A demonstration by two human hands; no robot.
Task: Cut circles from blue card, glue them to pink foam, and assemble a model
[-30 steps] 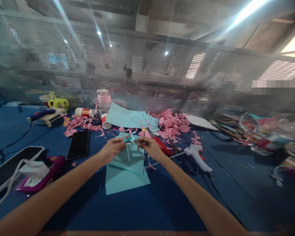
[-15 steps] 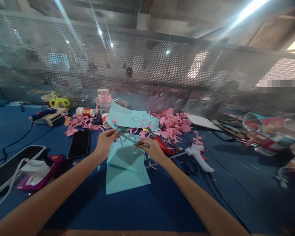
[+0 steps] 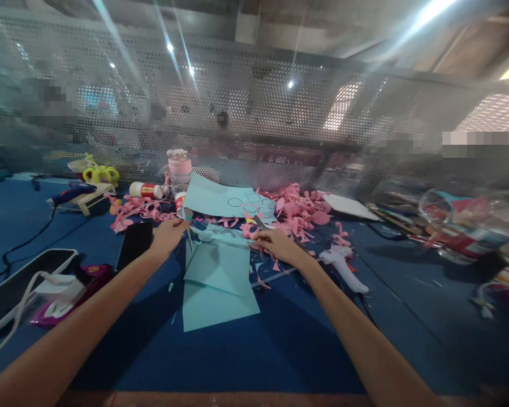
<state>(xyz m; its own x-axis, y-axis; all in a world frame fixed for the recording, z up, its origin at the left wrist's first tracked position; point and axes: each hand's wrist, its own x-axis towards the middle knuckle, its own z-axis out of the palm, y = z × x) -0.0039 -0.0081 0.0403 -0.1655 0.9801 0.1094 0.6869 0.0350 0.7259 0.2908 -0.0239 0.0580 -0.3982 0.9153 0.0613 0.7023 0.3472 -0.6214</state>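
Note:
Raised over the table, my left hand (image 3: 169,234) is closed in a pinch on a thin stick. A small round teal paper piece (image 3: 187,215) shows at its fingertips. My right hand (image 3: 277,244) is closed on one end of a thin pale strip (image 3: 231,243), which points left across the blue paper; its exact kind is unclear. Beneath both hands lie overlapping light blue sheets (image 3: 220,314). Behind them, another light blue sheet (image 3: 212,196) has several circles drawn on it. Scissors lie partly hidden under my right hand.
Pink paper scraps (image 3: 301,212) spread behind and beside the sheets. At the right lies a white glue gun (image 3: 343,268) with its cord. A black phone (image 3: 134,246), a power bank (image 3: 8,294) and a blue glue gun (image 3: 74,194) lie left. A pink-topped bottle (image 3: 179,164) stands behind.
My hands have moved apart: the left went left and slightly down, the right shifted right. The stick and the pale strip, close together before, are now separated.

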